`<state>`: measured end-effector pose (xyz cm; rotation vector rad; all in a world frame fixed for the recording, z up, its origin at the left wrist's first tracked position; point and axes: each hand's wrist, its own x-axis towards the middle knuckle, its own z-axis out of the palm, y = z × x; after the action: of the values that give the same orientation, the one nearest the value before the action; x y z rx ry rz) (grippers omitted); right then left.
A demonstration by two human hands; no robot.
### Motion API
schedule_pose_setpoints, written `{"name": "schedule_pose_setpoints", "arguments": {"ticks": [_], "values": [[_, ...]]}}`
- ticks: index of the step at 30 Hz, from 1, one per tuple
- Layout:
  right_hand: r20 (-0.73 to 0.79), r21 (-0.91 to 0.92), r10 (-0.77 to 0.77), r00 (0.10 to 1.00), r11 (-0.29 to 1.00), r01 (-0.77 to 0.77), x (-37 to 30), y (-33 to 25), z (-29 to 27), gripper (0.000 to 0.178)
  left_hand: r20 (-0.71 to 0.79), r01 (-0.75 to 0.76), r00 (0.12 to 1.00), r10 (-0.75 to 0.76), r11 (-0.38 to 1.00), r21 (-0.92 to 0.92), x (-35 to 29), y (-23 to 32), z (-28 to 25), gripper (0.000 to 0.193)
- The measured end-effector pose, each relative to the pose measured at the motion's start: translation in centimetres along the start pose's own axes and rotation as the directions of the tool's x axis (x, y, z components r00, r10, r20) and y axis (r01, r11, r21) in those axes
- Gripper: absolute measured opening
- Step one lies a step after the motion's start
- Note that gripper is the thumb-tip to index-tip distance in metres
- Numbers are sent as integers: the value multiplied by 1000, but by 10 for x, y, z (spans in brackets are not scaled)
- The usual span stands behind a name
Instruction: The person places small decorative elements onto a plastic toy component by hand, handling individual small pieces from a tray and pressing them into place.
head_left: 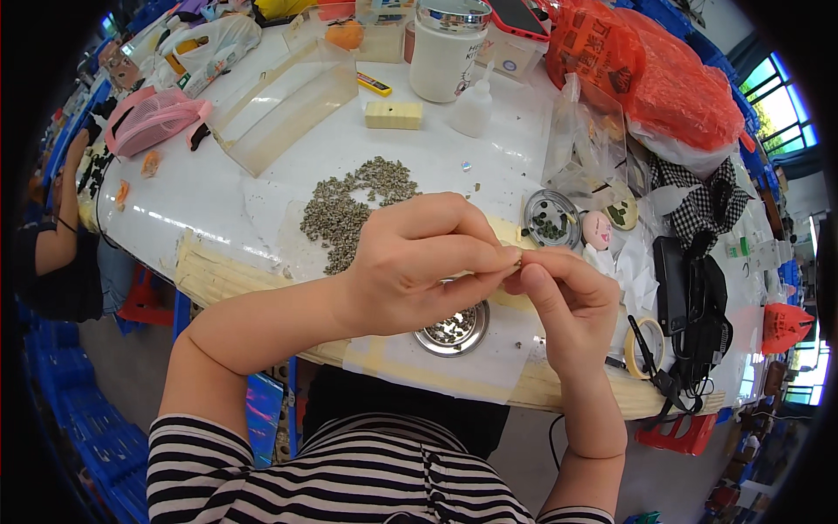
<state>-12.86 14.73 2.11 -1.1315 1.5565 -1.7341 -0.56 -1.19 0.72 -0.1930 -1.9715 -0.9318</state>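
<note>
My left hand point(419, 258) and my right hand point(567, 301) meet at the fingertips above the near edge of the table. Both are closed in a pinch, and whatever lies between the fingers is too small to make out. Below them stands a round metal dish point(476, 341) with many small dark pieces in it, partly covered by my left hand. Past my left hand lies a loose pile of small grey-brown pieces point(336, 218) on the table. A clear round dish point(552, 218) holding dark green pieces sits beyond my right hand.
A white lidded jar point(447, 57), a squeeze bottle point(472, 109) and a pale yellow block point(394, 115) stand at the back. Red plastic bags point(681, 96) fill the far right. A tape roll point(644, 348) and black bag point(690, 306) lie right. Another person's arm point(57, 214) rests at left.
</note>
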Motion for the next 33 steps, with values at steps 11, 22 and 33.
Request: {"name": "schedule_pose_setpoints", "arguments": {"ticks": [11,22,33], "values": [[-13,-48,-19,1000,999,18,2,-3,1,7,89,-22,996,18,999,45,0,4,-4,23],[229,-722,-697,680,346,599,11,5,12,31,26,141,989,-142,989,52,1,3,1,15],[56,-589,-505,861,680,437,7,1,5,20,-5,196,981,-196,980,-22,2,5,1,16]]}}
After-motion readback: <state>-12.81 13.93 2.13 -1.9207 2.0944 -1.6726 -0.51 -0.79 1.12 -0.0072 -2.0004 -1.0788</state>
